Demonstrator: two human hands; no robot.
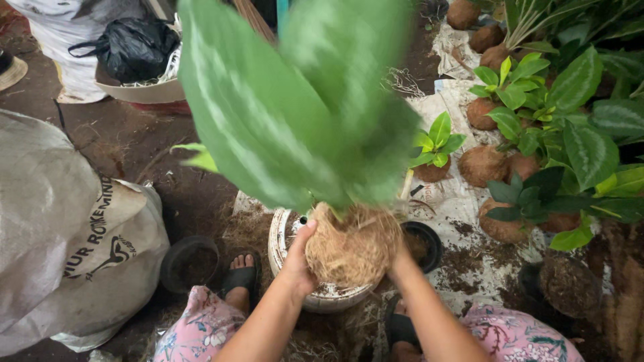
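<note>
Head view: hands [349, 258] cup fibre-wrapped plant ball [350, 247].

A rough, hairy ball of tan coconut fibre [352, 247] sits under smooth, slightly glossy green leaves [295, 100]. Below it is a chipped, matt white bucket [322, 298]. A woven plastic sack [60, 241] looks dull and creased; a black plastic bag [134, 47] shines.

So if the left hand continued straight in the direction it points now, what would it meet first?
The left hand already rests on the fibre-wrapped root ball, pointing up the picture. Going straight on, it would probably slide along the ball into the blurred green leaves above; depth is unclear.
</note>
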